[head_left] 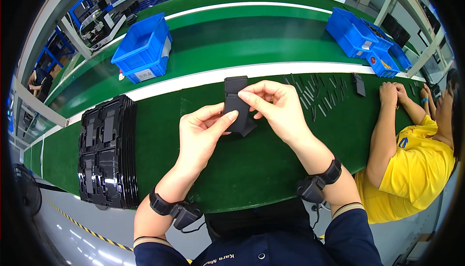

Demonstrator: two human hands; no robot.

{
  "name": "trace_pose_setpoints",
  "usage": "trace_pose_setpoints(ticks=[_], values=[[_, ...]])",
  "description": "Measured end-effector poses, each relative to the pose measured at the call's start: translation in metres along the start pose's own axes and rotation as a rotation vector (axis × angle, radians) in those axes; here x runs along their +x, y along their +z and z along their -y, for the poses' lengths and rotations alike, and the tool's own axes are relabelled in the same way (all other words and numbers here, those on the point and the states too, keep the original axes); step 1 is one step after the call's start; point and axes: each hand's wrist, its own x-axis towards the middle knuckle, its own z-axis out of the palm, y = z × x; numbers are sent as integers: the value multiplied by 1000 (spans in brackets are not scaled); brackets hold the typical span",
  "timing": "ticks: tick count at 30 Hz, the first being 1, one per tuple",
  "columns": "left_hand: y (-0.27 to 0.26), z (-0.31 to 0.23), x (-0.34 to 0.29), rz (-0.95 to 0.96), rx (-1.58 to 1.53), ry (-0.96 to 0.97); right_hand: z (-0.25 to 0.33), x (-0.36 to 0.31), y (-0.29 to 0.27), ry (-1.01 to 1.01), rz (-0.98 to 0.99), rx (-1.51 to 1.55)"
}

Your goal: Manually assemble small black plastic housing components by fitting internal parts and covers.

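Observation:
A flat black rectangular part [235,86] is held upright over the green work surface, with a seam across its upper half. My left hand [202,128] grips its lower left side, thumb on its front face. My right hand [277,107] pinches its right edge between thumb and fingers near the seam. Another black piece [249,128] shows behind its lower end; whether the two touch, I cannot tell. Several thin dark strips [319,96] lie scattered to the right of my right hand. Beyond them lies a small black part [358,85].
A stack of black moulded trays [104,154] stands at left. Blue bins [140,48] sit on the green conveyor beyond the white rail [193,79]; more blue bins [351,33] stand at far right. A co-worker in a yellow shirt [411,164] works at right, hands over the surface.

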Motion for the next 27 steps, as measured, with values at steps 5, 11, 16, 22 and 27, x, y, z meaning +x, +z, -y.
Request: trace_pose_setpoints(ticks=[5, 11, 16, 22, 27], values=[[1, -1, 0, 7, -94, -35, -5, -5, 12, -262, -112, -38], [0, 1, 0, 31, -98, 23, -10, -1, 12, -379, -99, 115], [1, 0, 0, 33, -71, 61, -6, -1, 6, -98, -7, 202], [2, 2, 0, 10, 42, 117, -3, -3, 9, -25, -53, 153], [3, 1, -3, -25, 48, 117, -4, -6, 16, -2, -77, 186]])
